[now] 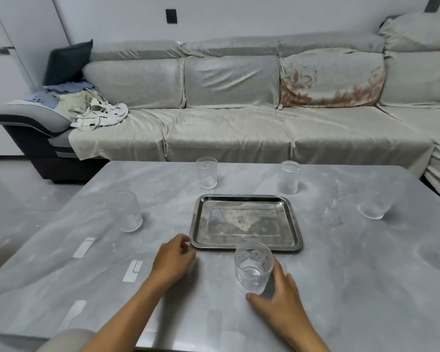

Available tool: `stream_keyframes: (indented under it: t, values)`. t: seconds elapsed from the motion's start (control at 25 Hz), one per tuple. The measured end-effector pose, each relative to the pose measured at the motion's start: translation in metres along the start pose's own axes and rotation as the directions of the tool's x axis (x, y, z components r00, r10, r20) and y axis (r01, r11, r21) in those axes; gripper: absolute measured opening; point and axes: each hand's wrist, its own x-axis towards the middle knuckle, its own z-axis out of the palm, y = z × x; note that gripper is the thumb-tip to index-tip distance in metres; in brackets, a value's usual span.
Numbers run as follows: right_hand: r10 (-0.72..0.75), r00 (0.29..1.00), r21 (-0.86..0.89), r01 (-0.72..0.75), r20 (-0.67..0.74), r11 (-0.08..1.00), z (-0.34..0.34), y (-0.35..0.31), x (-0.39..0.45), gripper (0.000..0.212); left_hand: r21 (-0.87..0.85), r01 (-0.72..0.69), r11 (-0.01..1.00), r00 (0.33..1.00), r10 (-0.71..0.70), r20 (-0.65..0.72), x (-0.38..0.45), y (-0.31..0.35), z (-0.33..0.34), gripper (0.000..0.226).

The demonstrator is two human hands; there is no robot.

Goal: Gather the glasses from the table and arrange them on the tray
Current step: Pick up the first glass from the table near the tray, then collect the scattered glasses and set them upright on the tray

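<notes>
A steel tray (244,199) lies in the middle of the grey table with nothing on it. Just in front of its near edge stands a patterned clear glass (253,266), and my right hand (281,298) is wrapped around its lower right side. My left hand (173,260) rests on the table at the tray's near left corner, fingers loosely curled and holding nothing. Other clear glasses stand around the tray: one at the left (127,212), one behind it (206,172), one at the back right (289,177), and a low one far right (374,208).
The grey marbled table (353,262) fills the foreground, with window reflections on its left part. Behind it runs a long covered sofa (239,128) with clothes piled on its left arm. The floor shows at the left.
</notes>
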Motion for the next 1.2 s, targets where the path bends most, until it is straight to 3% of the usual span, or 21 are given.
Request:
stream_keyframes:
  t: [0.08,0.16,0.32,0.4,0.48,0.56,0.76,1.2]
  values:
    - [0.005,0.994,0.009,-0.004,-0.107,1.0,0.014,-0.012,-0.004,0.093,-0.162,0.069,0.984,0.998,-0.07,0.0,0.014,0.003,0.001,0.042]
    - [0.024,0.987,0.01,-0.022,-0.158,1.0,0.014,-0.015,0.0,0.089,-0.219,0.089,0.972,0.996,-0.092,-0.002,0.029,0.003,0.009,0.04]
    - [0.019,0.999,0.236,-0.027,0.034,0.971,-0.016,-0.021,0.024,0.086,-0.323,0.129,0.938,0.985,-0.16,-0.071,0.047,0.002,0.016,0.017]
    - [-0.062,0.998,0.251,0.061,-0.001,0.966,-0.037,-0.039,0.048,0.077,-0.307,0.134,0.942,0.984,-0.162,-0.068,0.053,0.002,0.019,0.018]
    - [-0.137,0.98,0.197,0.164,-0.143,0.967,-0.049,-0.067,0.085,0.069,-0.31,0.125,0.943,0.985,-0.156,-0.076,0.055,0.004,0.019,0.015]
    - [-0.229,0.953,0.063,0.245,-0.197,0.967,-0.044,-0.098,0.127,0.067,-0.316,0.12,0.941,0.984,-0.156,-0.091,0.055,0.004,0.019,0.013]
    - [-0.34,0.94,-0.245,0.326,-0.014,0.913,0.008,-0.121,0.194,0.06,-0.329,0.091,0.94,0.987,-0.129,-0.096,0.051,0.0,0.019,0.017]
    - [-0.415,0.909,-0.283,0.388,-0.039,0.877,0.045,-0.116,0.221,0.055,-0.363,0.107,0.926,0.983,-0.153,-0.1,0.053,0.002,0.017,0.026]
